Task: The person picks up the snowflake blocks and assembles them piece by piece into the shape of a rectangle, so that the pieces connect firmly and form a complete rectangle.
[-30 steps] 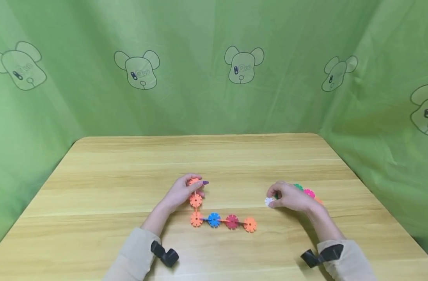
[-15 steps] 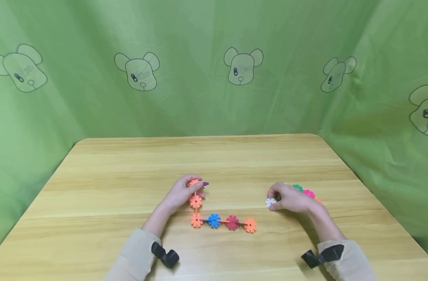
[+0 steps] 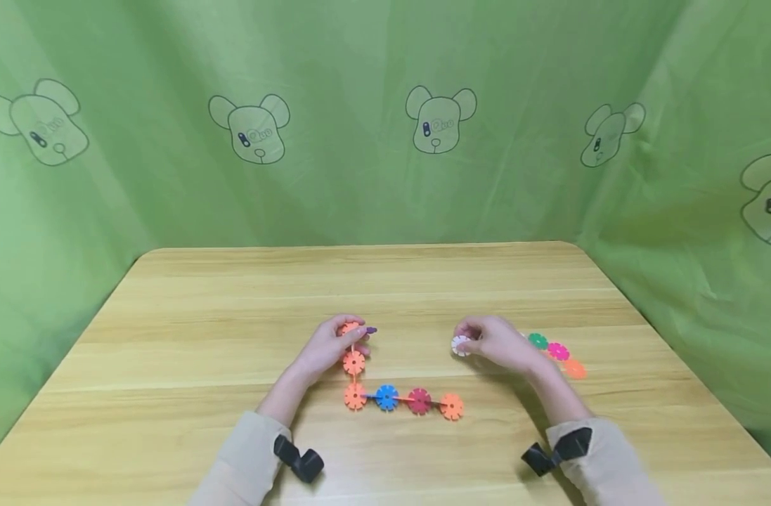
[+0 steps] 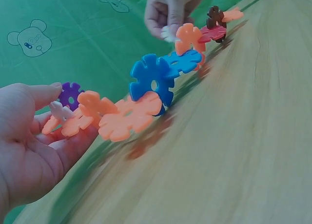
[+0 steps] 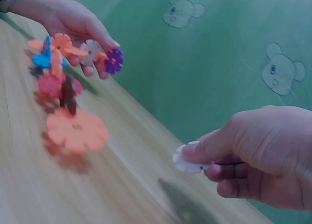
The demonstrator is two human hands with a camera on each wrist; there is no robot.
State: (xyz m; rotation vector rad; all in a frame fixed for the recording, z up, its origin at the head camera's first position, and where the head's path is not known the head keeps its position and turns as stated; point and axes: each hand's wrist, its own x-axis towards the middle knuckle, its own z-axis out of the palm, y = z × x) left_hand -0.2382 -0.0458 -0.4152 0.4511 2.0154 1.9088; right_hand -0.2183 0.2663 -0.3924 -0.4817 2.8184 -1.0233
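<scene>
An L-shaped chain of notched plastic snowflake discs stands on the table, with an orange disc (image 3: 355,397) at its corner. From there a blue disc (image 3: 387,398), a dark red disc (image 3: 419,400) and an orange end disc (image 3: 451,407) run right. My left hand (image 3: 325,346) grips the chain's far end, its thumb by an upright purple disc (image 4: 70,95); fingers partly cover the orange disc there. To the right, apart from the chain, my right hand (image 3: 499,343) pinches a white disc (image 5: 183,163) between thumb and fingers, above the table.
Loose green (image 3: 538,341), pink (image 3: 558,351) and orange (image 3: 574,369) discs lie right of my right hand. A green curtain (image 3: 360,190) with printed bear heads encloses the wooden table (image 3: 233,288) at the back and sides.
My right hand has moved left with the white disc, away from the loose discs, uncovering more of them. The left hand and the chain have stayed in place.
</scene>
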